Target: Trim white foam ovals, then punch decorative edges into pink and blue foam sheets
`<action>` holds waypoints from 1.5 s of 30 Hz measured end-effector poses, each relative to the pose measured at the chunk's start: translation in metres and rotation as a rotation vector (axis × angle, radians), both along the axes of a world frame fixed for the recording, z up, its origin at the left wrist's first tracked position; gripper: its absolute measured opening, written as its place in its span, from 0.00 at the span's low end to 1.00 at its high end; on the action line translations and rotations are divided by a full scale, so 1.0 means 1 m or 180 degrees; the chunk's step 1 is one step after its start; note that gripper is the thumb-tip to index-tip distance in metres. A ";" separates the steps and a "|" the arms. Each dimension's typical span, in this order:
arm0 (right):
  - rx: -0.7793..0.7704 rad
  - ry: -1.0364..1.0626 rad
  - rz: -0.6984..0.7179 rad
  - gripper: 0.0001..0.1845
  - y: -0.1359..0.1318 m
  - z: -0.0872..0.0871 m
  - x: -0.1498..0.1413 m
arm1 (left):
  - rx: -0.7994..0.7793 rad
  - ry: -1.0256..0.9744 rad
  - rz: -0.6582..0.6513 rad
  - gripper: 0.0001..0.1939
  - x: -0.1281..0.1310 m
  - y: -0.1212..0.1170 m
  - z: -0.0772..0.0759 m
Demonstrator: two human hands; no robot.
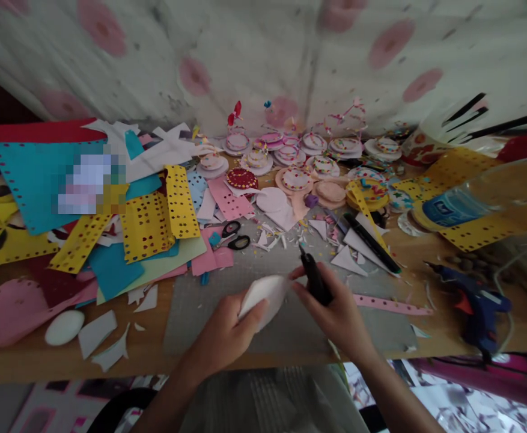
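Observation:
My left hand (234, 328) is closed on a white rounded disc (270, 300), seemingly foam or paper, tilted up over the grey cutting mat (209, 337). A black tool with a narrow tip (316, 279) is in my right hand (335, 307), pointing up and away; its exact kind is not clear. The fingertips of the right hand are close to the disc's right edge, and I cannot tell whether they touch it. White offcuts (272, 237) are scattered on the mat ahead of both hands. Black-handled scissors (231, 236) lie to the left of these scraps.
Small decorated tiered cakes (297, 177) stand along the back. Coloured sheets (146, 222) pile up at left, near a white egg-shaped piece (63, 328). At right are a black marker (371, 243), a bottle (470, 198) and a blue glue gun (475, 300) with its cord.

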State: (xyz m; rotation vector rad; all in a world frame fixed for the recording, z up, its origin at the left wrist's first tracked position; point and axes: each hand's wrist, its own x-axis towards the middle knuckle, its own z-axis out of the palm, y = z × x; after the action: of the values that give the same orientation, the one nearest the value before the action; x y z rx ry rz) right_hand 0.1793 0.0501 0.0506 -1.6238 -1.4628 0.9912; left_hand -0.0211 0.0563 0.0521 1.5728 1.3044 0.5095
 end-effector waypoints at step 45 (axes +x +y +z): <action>0.1063 -0.2572 0.0833 0.18 -0.031 0.031 0.008 | 0.0655 0.2262 -0.0179 0.10 0.029 0.000 0.007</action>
State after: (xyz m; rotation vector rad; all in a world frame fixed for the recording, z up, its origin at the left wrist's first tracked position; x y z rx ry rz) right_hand 0.1873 0.0196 0.0813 -1.6775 -2.2702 0.1539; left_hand 0.0084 0.0563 0.0595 2.0585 1.7594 0.0308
